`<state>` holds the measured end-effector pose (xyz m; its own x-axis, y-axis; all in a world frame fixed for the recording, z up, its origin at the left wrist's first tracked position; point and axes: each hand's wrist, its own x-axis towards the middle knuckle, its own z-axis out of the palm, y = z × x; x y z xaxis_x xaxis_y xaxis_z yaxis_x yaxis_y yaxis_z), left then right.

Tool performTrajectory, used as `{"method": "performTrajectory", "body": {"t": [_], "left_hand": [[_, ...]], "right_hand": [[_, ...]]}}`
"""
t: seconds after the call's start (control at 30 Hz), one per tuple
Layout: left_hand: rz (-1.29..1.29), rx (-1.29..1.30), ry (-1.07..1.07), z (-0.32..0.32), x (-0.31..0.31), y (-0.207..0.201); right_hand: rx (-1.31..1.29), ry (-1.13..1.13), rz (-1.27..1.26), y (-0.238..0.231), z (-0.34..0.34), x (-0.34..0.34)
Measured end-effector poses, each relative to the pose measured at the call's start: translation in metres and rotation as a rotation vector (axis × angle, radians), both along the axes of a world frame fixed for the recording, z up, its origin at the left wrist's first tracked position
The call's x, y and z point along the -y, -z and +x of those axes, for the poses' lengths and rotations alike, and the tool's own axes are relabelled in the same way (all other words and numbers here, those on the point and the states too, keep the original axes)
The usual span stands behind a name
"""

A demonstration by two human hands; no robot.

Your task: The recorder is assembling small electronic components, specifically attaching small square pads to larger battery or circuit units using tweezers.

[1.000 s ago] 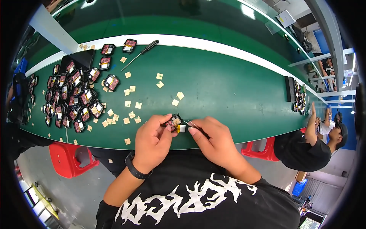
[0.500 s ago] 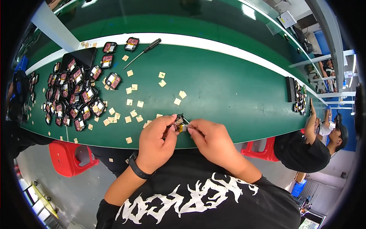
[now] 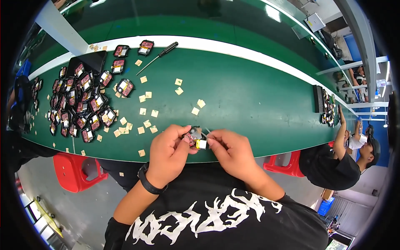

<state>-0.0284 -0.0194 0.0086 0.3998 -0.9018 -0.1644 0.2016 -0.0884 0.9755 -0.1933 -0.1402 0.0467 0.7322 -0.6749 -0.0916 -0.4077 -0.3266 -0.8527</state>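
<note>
Device (image 3: 193, 136) over tabletop (image 3: 246, 104).
I see left grip (image 3: 167, 151) pinching it; right grip (image 3: 234, 149) pinching a thin tool (image 3: 204, 134) beside its white block (image 3: 201, 144).

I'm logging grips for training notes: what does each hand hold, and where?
The left hand pinches a small circuit-board unit by its left side; the right hand seems to hold a thin tool, its gripped part hidden.

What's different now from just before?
The right hand backed off slightly to the right from the white block, which it partly hid half a second ago; more of it shows now. The left hand still holds the gadget, the right a thin tool. The screwdriver stayed put.
</note>
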Motion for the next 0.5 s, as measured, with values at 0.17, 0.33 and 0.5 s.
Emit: {"method": "performTrajectory", "body": {"t": [0.17, 0.33, 0.5], "left_hand": [[-0.037, -0.134, -0.101, -0.004, 0.004, 0.0], [-0.034, -0.07, -0.094, -0.005, 0.003, 0.001], [-0.015, -0.132, -0.079, -0.005, 0.007, -0.004]], "right_hand": [[0.132, 0.066, 0.244, 0.004, -0.003, 0.003], [0.034, -0.059, 0.103, -0.003, 0.008, 0.003], [0.017, 0.063, 0.407, 0.0, 0.011, 0.007]]}}
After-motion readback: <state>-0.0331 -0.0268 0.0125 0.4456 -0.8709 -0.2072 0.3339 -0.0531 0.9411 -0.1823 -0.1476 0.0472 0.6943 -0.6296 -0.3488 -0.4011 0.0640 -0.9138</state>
